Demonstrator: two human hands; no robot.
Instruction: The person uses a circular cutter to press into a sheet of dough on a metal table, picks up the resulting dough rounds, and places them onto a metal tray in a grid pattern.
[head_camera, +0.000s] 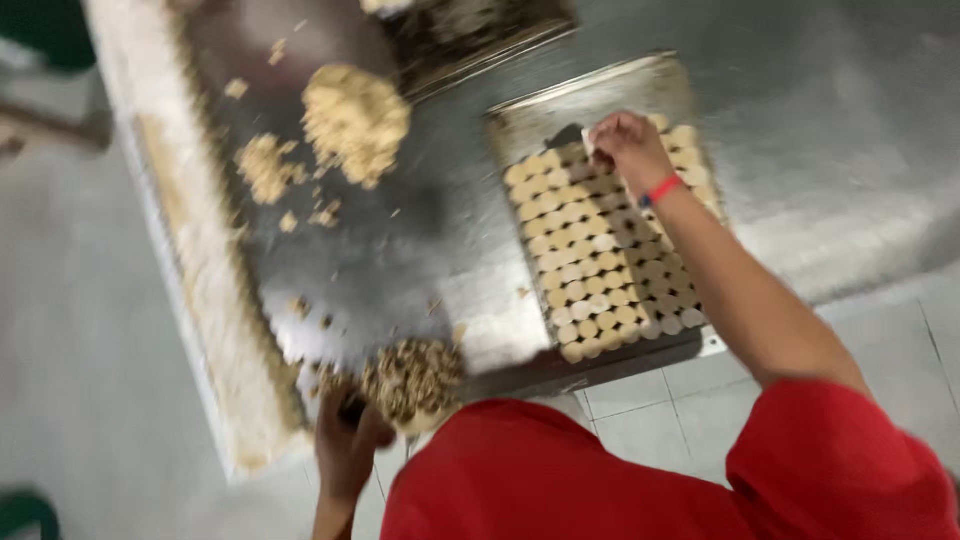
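Note:
My right hand (628, 148) reaches over the far end of a metal baking tray (520, 125) and pinches a small pale dough piece (590, 141) between its fingertips. A red band sits on that wrist. Rows of small round dough pieces (590, 260) fill most of the tray. My left hand (345, 445) is at the near edge of the steel table (440, 230), fingers curled around a small dark object (352, 410) that is too blurred to make out. It touches a flattened patch of dough (412, 380) full of cut-out holes.
A large crumbly dough lump (355, 120) and a smaller one (265, 165) lie on the table's far left, with crumbs scattered about. A second dark tray (470, 40) sits at the top. The table's left edge (200, 270) is caked with flour. Tiled floor lies below.

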